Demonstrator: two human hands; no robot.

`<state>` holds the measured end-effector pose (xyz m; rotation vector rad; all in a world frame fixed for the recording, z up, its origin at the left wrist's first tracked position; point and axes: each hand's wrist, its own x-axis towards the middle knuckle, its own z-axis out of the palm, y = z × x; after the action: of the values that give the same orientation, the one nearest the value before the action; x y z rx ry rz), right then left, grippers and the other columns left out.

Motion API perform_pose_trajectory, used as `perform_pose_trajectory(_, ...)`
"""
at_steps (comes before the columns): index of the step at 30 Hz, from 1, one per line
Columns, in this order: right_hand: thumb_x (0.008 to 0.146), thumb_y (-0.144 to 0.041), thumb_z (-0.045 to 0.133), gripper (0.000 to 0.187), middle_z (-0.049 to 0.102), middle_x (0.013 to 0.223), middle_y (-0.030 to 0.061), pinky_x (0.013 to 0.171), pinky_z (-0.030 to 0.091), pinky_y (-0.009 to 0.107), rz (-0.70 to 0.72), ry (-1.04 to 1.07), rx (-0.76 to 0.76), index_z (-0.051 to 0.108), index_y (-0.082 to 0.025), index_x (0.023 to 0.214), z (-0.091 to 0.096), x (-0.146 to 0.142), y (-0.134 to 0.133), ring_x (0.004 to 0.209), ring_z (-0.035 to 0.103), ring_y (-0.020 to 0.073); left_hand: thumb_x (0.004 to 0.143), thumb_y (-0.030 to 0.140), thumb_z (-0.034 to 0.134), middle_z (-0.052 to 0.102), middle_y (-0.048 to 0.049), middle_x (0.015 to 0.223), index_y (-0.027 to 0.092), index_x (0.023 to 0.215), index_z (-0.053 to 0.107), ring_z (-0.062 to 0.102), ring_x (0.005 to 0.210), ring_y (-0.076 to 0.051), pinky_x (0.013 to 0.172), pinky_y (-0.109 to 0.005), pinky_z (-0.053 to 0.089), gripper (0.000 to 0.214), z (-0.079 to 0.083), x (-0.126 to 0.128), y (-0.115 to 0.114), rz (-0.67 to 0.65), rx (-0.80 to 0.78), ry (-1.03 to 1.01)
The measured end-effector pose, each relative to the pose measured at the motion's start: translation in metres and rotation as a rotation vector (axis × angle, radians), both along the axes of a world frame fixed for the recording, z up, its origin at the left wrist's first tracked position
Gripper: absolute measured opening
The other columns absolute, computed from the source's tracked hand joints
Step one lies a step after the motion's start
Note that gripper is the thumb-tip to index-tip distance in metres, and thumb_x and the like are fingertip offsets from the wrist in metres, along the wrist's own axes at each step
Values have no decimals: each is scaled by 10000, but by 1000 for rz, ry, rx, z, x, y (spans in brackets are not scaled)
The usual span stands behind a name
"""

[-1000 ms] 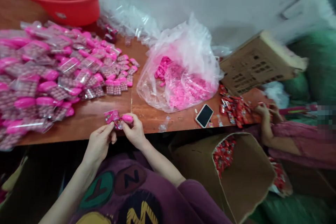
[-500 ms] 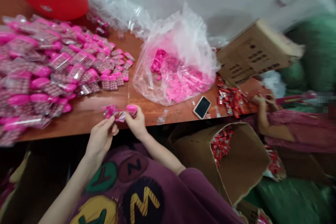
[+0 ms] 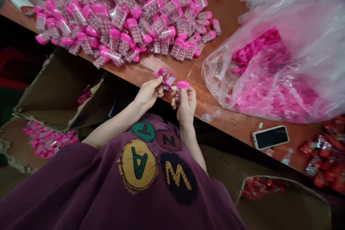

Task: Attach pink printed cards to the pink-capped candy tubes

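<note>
Where the purple shirt (image 3: pixel 113 187) fills the bottom of the view, an open carton (image 3: pixel 54 93) gapes at the left with pink packets spilled below it. A second carton (image 3: pixel 283 205) at the right holds red wrappers.

Just above the shirt, both hands work at the near edge of the table (image 3: pixel 145 68). The left hand (image 3: pixel 147 94) has a closed grip, pinching a pink sachet (image 3: pixel 165 78) between thumb and fingertips. The right hand (image 3: pixel 186 103) is also closed, wrapped around a pink-capped vial (image 3: pixel 181 90) held upright with its cap on top.

Half a second ago the sachet and vial were pressed together between the hands. Now a small gap shows between them, so each hand carries its own piece. The view has also swung down and to the left, and the co-worker and the red basin have dropped out of sight.

The table edge runs on a slant, from upper left to lower right, right under the fingers. A strip of bare wood lies just beyond the hands, hemmed in on both sides. To the right, a phone (image 3: pixel 270 137) lies near the edge, with red sachets (image 3: pixel 323 161) further right. The big clear bag (image 3: pixel 283 61) of pink parts bulges close on that side. The heap of filled vials (image 3: pixel 129 18) spreads across the far left, reaching almost to the edge.
</note>
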<state>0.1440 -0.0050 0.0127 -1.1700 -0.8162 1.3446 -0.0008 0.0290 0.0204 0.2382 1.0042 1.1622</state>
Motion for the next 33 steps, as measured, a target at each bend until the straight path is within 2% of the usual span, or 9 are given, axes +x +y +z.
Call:
perform_pose_trajectory(6,982,-595,685,407,669,819,-50,419,359,199,17,-62,28,519,-289,1193,-7,-6,-1,482,476,48,1001,339,757,565,34,501,160,711,638,508,437,-68,518,-220,405,361,-2,6,-4,-57,40,56)
perform_pose_trajectory(13,898,-629,780,629,628,860,-39,401,318,175,44,55,-81,456,-329,1346,-5,-5,-6,569,512,71,946,452,812,575,28,487,172,683,620,519,440,-80,512,-226,404,430,-8,10,-5,-91,84,88)
perform_pose_trajectory(18,943,-622,711,606,597,808,-76,364,247,181,227,222,-172,474,-345,1427,-2,3,-5,452,341,39,916,570,813,570,22,495,165,711,647,537,446,-87,496,-228,389,483,2,10,-7,-173,130,101)
perform_pose_trajectory(20,938,-612,723,603,585,799,-77,364,248,184,213,205,-160,492,-352,1431,-5,2,-5,455,356,44,919,578,806,571,14,505,155,710,661,553,462,-89,500,-226,390,493,7,10,-7,-219,141,102)
perform_pose_trajectory(22,922,-598,757,605,590,818,-62,394,322,187,150,127,-116,508,-352,1416,-10,0,-6,515,461,64,908,528,837,585,7,525,142,709,677,554,471,-81,494,-217,378,463,10,10,-7,-245,143,100)
perform_pose_trajectory(25,927,-579,767,610,626,852,-31,542,515,236,94,-38,-29,508,-342,1427,-18,-4,-9,667,614,120,900,423,871,593,16,555,130,736,706,512,455,-52,481,-200,349,375,10,10,-7,-255,115,76)
perform_pose_trajectory(28,939,-559,761,636,655,871,-18,639,580,287,102,-122,1,490,-335,1469,-19,-5,-10,713,648,144,928,397,847,575,28,548,123,761,727,438,417,-28,464,-197,310,343,7,10,-7,-293,68,39)
perform_pose_trajectory(30,933,-567,764,624,637,832,-32,583,544,269,128,-63,-27,499,-331,1445,-16,-5,-9,659,617,132,943,416,828,580,17,540,119,736,713,415,404,-26,450,-199,282,380,6,10,-8,-333,50,16)
perform_pose_trajectory(33,945,-595,733,569,556,724,-74,432,360,209,181,94,-109,501,-333,1394,-10,-4,-7,509,486,91,958,420,809,612,-13,557,119,704,679,428,406,-32,427,-202,241,415,7,11,-9,-370,42,15)
